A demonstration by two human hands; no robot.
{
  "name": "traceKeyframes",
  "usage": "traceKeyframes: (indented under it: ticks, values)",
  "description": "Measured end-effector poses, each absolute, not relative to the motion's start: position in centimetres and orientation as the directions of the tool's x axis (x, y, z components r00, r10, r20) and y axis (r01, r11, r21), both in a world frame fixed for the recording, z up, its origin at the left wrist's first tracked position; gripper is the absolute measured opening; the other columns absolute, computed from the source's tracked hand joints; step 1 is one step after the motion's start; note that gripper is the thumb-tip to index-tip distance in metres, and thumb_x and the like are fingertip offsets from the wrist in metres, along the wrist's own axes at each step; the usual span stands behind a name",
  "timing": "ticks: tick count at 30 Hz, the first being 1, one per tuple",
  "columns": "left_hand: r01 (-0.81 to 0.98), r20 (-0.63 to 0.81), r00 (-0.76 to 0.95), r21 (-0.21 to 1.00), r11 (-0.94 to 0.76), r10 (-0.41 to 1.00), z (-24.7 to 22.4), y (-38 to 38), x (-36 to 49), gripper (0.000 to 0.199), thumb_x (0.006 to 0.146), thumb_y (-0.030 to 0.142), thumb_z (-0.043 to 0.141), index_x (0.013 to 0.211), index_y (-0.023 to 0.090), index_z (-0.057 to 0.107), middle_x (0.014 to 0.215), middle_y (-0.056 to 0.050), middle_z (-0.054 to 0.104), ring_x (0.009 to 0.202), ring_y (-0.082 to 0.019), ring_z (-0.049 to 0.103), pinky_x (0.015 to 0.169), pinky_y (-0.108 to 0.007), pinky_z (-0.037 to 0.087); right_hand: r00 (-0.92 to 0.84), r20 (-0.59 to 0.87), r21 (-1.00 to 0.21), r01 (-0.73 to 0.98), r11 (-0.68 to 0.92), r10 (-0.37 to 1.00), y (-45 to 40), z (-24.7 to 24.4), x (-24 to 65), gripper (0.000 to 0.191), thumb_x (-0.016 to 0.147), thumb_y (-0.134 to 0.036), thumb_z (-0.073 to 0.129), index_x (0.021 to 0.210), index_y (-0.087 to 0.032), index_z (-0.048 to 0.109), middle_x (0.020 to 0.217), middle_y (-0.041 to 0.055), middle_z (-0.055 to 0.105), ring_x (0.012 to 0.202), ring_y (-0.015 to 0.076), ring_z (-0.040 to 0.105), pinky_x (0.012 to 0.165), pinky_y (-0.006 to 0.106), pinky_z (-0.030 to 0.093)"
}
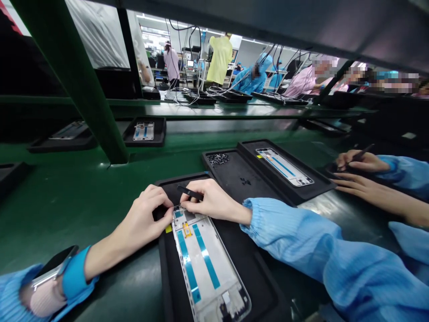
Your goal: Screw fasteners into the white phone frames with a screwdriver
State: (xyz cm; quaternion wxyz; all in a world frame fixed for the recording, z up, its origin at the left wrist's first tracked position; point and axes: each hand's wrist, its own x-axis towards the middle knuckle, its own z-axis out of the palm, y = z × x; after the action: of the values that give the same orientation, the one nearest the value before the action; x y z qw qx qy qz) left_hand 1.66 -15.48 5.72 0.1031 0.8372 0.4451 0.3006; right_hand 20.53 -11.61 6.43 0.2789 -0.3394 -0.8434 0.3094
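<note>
A silver phone frame (201,255) with two blue strips and an orange flex part lies in a black tray (170,268). At its upper left corner my left hand (147,212) pinches with thumb and forefinger; whatever is between the fingertips is too small to name. Just right of it, my right hand (209,199) is closed on a black pen-like tool (190,192), its tip near the frame's top edge and hidden by the fingers. A yellow tab (168,228) sticks out at the frame's left side.
Beyond my right hand are a tray (234,172) of small black parts and another tray (251,147) with a phone frame (284,166). A co-worker's hands (362,163) work at the right. A green post (90,107) rises at the left, near more trays (160,134).
</note>
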Motion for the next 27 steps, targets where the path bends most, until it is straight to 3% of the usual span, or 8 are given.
traceKeyframes:
  ticks: [6,11,16,24,27]
  values:
    - [0.690,0.407,0.424,0.434,-0.580,0.809,5.6,-15.5,1.5,0.014,0.079,0.019,0.047,0.069,0.017,0.058,0.071,-0.003,0.059,0.074,-0.018,0.051,0.065,-0.030,0.044,-0.649,0.397,-0.601,0.351,0.718,0.649,-11.5,6.1,20.5,0.010,0.072,-0.010,0.058,0.063,-0.011,0.060,0.061,-0.0009,0.056,0.057,0.0068,0.048,0.055,0.017,0.035]
    - [0.691,0.420,0.424,0.424,-0.586,0.803,5.5,-15.4,1.5,0.015,0.078,0.020,0.047,0.067,0.017,0.057,0.070,-0.002,0.058,0.073,-0.017,0.051,0.064,-0.029,0.044,-0.640,0.412,-0.567,0.377,0.732,0.648,-11.4,5.7,20.3,0.002,0.068,-0.009,0.063,0.068,-0.010,0.062,0.063,-0.0011,0.058,0.056,0.0070,0.049,0.055,0.018,0.035]
    - [0.691,0.432,0.425,0.412,-0.593,0.795,5.5,-15.4,1.4,0.014,0.078,0.021,0.048,0.068,0.017,0.058,0.071,-0.003,0.060,0.072,-0.017,0.051,0.061,-0.029,0.045,-0.679,0.425,-0.511,0.366,0.778,0.599,-11.5,5.6,20.3,0.007,0.065,-0.008,0.066,0.071,-0.011,0.061,0.067,-0.0002,0.058,0.059,0.0083,0.049,0.057,0.019,0.036]
    - [0.624,0.513,0.471,0.381,-0.682,0.717,5.1,-15.4,1.3,0.015,0.079,0.014,0.051,0.083,0.016,0.065,0.079,-0.005,0.060,0.080,-0.018,0.053,0.066,-0.029,0.047,-0.752,0.356,-0.511,0.340,0.790,0.554,-11.2,6.4,20.4,0.003,0.071,-0.010,0.062,0.074,-0.011,0.062,0.072,0.0025,0.060,0.066,0.0107,0.052,0.060,0.020,0.039]
    - [0.594,0.535,0.495,0.366,-0.716,0.684,5.0,-15.3,1.3,0.014,0.081,0.013,0.051,0.083,0.015,0.065,0.080,-0.005,0.060,0.082,-0.018,0.053,0.069,-0.029,0.048,-0.731,0.261,-0.620,0.373,0.690,0.630,-10.6,6.8,20.6,0.006,0.073,-0.013,0.060,0.072,-0.011,0.065,0.067,0.0017,0.061,0.060,0.0094,0.053,0.058,0.019,0.039]
